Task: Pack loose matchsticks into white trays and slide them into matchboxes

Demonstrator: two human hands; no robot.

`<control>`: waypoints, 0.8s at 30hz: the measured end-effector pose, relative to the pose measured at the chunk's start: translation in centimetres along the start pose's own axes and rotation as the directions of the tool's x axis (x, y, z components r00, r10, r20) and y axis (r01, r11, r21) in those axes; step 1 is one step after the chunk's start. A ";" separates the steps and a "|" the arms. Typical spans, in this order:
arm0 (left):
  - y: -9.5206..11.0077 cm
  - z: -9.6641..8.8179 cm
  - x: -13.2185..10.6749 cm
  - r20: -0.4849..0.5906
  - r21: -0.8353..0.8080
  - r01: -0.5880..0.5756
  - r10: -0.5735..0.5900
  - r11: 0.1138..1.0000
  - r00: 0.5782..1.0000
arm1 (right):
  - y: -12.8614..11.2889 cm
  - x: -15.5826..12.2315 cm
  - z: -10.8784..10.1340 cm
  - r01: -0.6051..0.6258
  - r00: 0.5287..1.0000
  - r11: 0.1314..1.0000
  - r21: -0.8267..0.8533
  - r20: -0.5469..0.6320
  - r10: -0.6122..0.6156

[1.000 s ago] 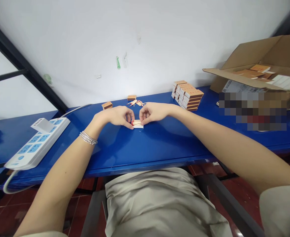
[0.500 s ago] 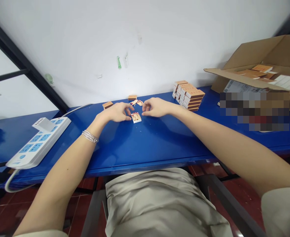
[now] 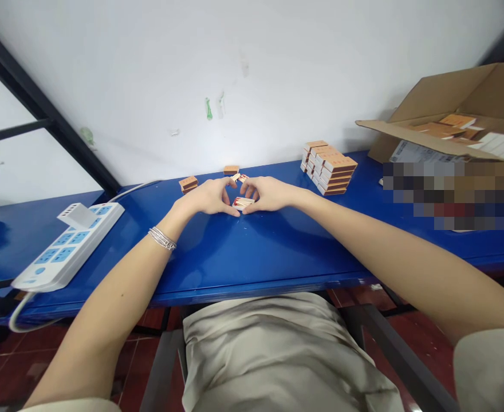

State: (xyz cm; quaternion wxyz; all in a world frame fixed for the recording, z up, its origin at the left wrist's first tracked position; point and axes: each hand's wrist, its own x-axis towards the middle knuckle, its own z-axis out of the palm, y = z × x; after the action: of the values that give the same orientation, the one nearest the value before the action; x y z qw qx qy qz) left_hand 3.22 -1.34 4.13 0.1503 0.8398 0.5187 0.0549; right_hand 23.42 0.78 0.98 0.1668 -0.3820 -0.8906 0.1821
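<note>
My left hand [image 3: 207, 197] and my right hand [image 3: 266, 194] meet on the blue table [image 3: 243, 252], fingers curled. Between their fingertips lies a small open matchbox tray [image 3: 242, 202] with red-tipped matches in it; both hands pinch its ends. Just behind the hands lie a few loose matches [image 3: 239, 177]. A closed matchbox [image 3: 231, 169] sits behind them near the wall, and another matchbox [image 3: 188, 183] lies to the left of my left hand.
A stack of matchboxes [image 3: 330, 167] stands at the back right. An open cardboard box [image 3: 449, 131] with more packs sits at the far right. A white and blue power strip [image 3: 67, 247] lies at the left edge. The white wall is close behind.
The tray was moved farther from me toward the loose matches. My hands let it go for a moment, fingers spread, and have closed in on its two ends again.
</note>
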 end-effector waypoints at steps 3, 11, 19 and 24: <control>-1.3 -0.5 0.2 0.044 0.017 0.047 -0.048 0.999 0.998 | 0.0 0.1 0.5 0.044 0.999 0.999 -0.019 -0.017 -0.044; -3.1 -0.7 0.7 0.068 0.008 0.084 -0.084 0.996 0.994 | -0.4 0.1 0.7 0.027 1.000 0.999 -0.033 -0.013 -0.028; -3.2 -0.7 0.7 0.077 0.001 0.086 -0.086 0.996 0.993 | 0.5 0.3 0.9 0.018 0.997 0.999 -0.046 -0.071 -0.021; -3.2 -0.7 0.8 0.070 0.007 0.074 -0.075 0.997 0.995 | 0.2 0.3 0.7 0.011 0.998 0.996 -0.087 -0.068 -0.017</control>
State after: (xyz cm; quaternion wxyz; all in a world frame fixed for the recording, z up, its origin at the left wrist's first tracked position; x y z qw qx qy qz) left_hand 0.69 0.80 3.71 0.1686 0.8217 0.5442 0.0186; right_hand 23.07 1.00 0.32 0.1819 -0.3888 -0.8939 0.1291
